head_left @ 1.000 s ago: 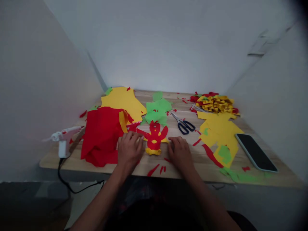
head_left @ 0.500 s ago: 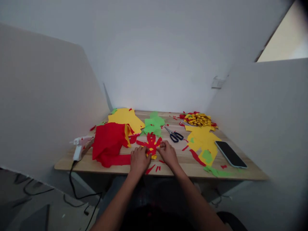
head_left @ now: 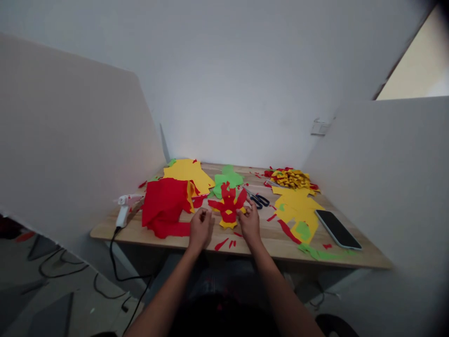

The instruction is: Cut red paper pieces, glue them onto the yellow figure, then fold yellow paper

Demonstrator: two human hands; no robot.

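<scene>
Cutout (head_left: 229, 205), seemingly in right hand (head_left: 249, 222).

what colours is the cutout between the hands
Red and yellow; the head view shows the cutout best.

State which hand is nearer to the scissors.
Right. The right hand is just in front of the scissors and slightly left, at the right side of the red-and-yellow cutout. The left hand is farther off, to the left of that cutout.

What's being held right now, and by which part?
The red-and-yellow cutout, apparently pinched at its right edge by the right hand. The left hand is apart from it, with nothing visibly held.
</scene>
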